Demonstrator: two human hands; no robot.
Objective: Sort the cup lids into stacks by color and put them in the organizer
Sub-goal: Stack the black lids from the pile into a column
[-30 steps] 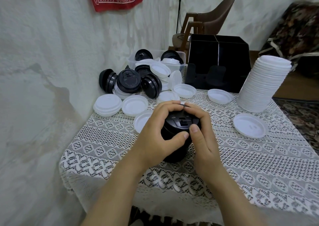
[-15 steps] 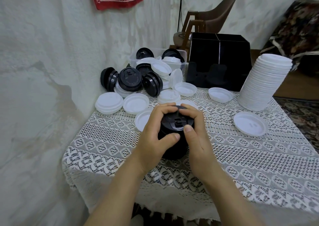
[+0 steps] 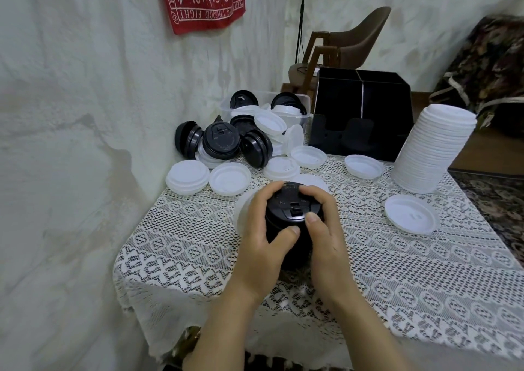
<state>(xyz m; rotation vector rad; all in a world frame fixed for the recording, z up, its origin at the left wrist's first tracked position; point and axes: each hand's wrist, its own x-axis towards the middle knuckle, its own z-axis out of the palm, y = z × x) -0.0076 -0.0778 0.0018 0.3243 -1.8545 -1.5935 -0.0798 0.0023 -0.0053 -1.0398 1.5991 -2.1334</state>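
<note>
Left hand and right hand both clamped round a short stack of black lids, fingers curled over its top rim from either side, thumbs on the near face. Stack stands upright on the lace-covered worktop, about mid-width, nearer the front edge than the far one. Half-hidden white lid lies just behind the stack, touching or not, cannot tell. Tall stack of white lids at the far right, leaning a little; single white lid in front of it, apart. Black organizer on the far edge, centre-right, divider down its middle. Upturned white lid just in front of the organizer. Far left corner: jumble of loose black lids, several on edge, mixed with white ones; flat white lids near the left edge in front of the jumble. Clear tub behind the jumble, by the wall, holding more black and white lids. Red cloth hangs on the wall; brown chair beyond the worktop.
</note>
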